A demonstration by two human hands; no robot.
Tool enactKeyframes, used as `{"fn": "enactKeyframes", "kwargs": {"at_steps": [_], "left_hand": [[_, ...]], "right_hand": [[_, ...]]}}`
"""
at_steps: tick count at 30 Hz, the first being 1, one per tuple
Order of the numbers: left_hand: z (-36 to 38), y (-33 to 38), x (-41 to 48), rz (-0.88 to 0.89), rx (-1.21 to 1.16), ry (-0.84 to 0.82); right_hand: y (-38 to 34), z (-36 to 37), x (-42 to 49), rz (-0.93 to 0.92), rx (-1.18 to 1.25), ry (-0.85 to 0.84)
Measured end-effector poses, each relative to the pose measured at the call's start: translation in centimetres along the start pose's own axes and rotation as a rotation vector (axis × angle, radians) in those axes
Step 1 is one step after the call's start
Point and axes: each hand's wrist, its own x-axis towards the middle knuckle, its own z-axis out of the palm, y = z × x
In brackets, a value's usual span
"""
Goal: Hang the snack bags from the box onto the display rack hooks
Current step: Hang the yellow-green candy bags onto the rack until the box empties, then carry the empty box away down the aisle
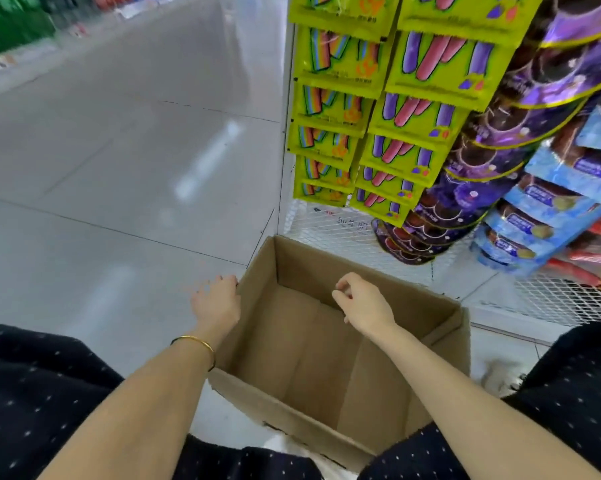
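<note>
Floor: we are looking down at a pale tiled floor [119, 168] that is stretching away on the left.
Left hand: we are laying our left hand [217, 303] against the top outer edge of the box's left wall, with a gold bangle [196, 341] sitting on the wrist. The fingers are bending at the rim, but we cannot tell whether they are clasping it or only touching it.
Box: the cardboard box [257, 323] is standing open on the floor between our arms, showing us its bare brown bottom.
Right hand: we are holding our right hand [364, 304] over the box's opening, apart from its walls, with the fingers loosely curled and grasping nothing.
Snack bags: the snack bags are hanging on the display rack beyond the box, up and to the right. We are seeing two columns of yellow-green bags [337, 60], then purple bags [493, 157], then blue bags [548, 202], each column overlapping downward.
Rack: the display rack's white mesh panel [333, 230] is showing beneath the bags, just behind the box's far wall.
</note>
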Motion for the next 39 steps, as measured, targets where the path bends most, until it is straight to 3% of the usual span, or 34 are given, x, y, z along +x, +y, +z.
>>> {"fn": "enactKeyframes", "kwargs": {"at_steps": [4, 7, 11, 13, 17, 22, 27, 31, 35, 39], "left_hand": [[-4.4, -5.7, 3.2, -0.264, -0.014, 0.173], [-5.6, -8.0, 1.0, -0.381, -0.131, 0.194], [-3.5, -8.3, -4.6, -0.848, -0.518, 0.052], [-2.1, -7.8, -5.6, -0.993, -0.734, -0.058], [0.2, -7.5, -4.8, -1.026, -0.986, -0.094], [1.8, -10.6, -2.3, -1.009, -0.854, -0.001], [1.7, -15.3, 2.7, -0.99, -0.798, 0.13], [1.1, -16.9, 4.9, -1.033, -0.777, -0.015], [-4.0, -19.3, 6.4, -1.002, -0.832, -0.084], [-14.6, -22.9, 8.3, -0.9, -0.973, -0.086]], "right_hand": [[-0.3, 1.0, 0.8, -0.056, -0.023, -0.021], [-1.2, 1.7, 1.9, -0.093, -0.073, -0.018], [-3.7, 2.6, 4.0, -0.198, -0.174, 0.008], [-5.1, 2.8, 4.9, -0.244, -0.264, 0.034], [-7.5, 3.5, 7.5, -0.368, -0.365, 0.048], [-10.5, 5.5, 12.7, -0.422, -0.373, -0.056], [-13.4, 9.0, 19.3, -0.212, -0.272, -0.36], [-14.9, 11.5, 21.1, -0.16, -0.299, -0.373], [-19.0, 9.4, 20.6, -0.129, -0.308, -0.318], [-27.0, 4.6, 19.0, -0.076, -0.252, -0.249]]}}
